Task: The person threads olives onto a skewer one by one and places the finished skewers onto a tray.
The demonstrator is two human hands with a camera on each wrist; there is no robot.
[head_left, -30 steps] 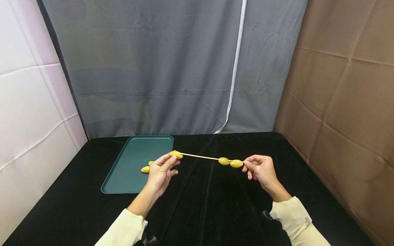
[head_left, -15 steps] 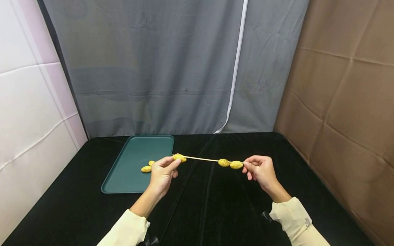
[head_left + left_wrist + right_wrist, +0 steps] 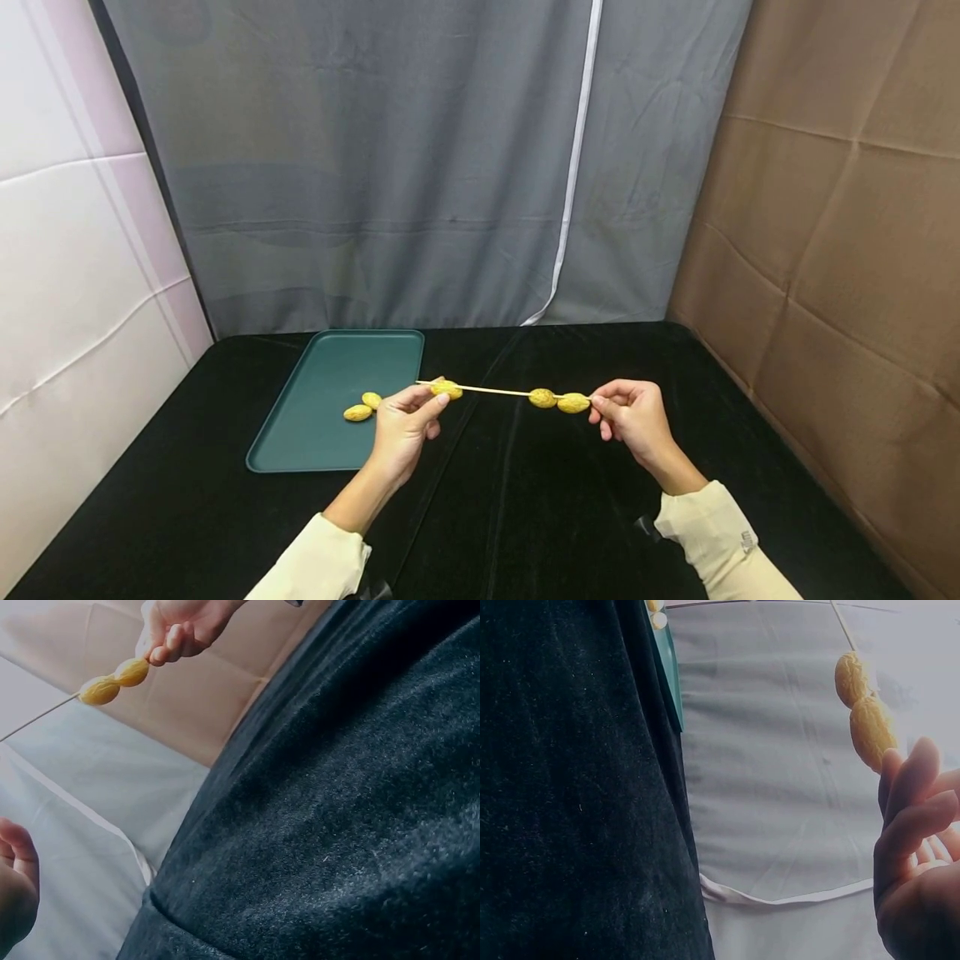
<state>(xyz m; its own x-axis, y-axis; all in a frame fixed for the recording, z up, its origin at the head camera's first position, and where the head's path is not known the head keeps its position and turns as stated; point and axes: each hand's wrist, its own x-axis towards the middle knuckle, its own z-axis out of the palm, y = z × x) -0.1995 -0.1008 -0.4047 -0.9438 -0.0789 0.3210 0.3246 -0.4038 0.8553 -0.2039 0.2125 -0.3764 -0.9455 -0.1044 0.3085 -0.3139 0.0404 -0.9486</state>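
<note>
In the head view, both hands hold a thin wooden skewer (image 3: 495, 391) roughly level above the black cloth. My left hand (image 3: 401, 427) pinches a yellow, wrinkled oval piece (image 3: 447, 389) near the skewer's left end, whose tip pokes out beyond it. Thumb and fingers of my right hand (image 3: 633, 418) pinch the opposite end. Right beside those fingers, two similar yellow ovals (image 3: 573, 403) sit threaded one against the other. The left wrist view shows the threaded pair (image 3: 100, 690) too, and so does the right wrist view, where the pair (image 3: 872, 733) is close to the fingertips.
A green tray (image 3: 300, 437) lies on the black-covered table (image 3: 570, 517) at the left. Two loose yellow ovals (image 3: 357, 412) rest on it, partly behind the left hand. A grey curtain (image 3: 450, 167) closes off the back, with a brown cloth wall (image 3: 832, 275) on the right.
My left hand and its yellow oval have moved rightward along the skewer from the left tip, which now sticks out behind the oval. The right hand has hardly moved.
</note>
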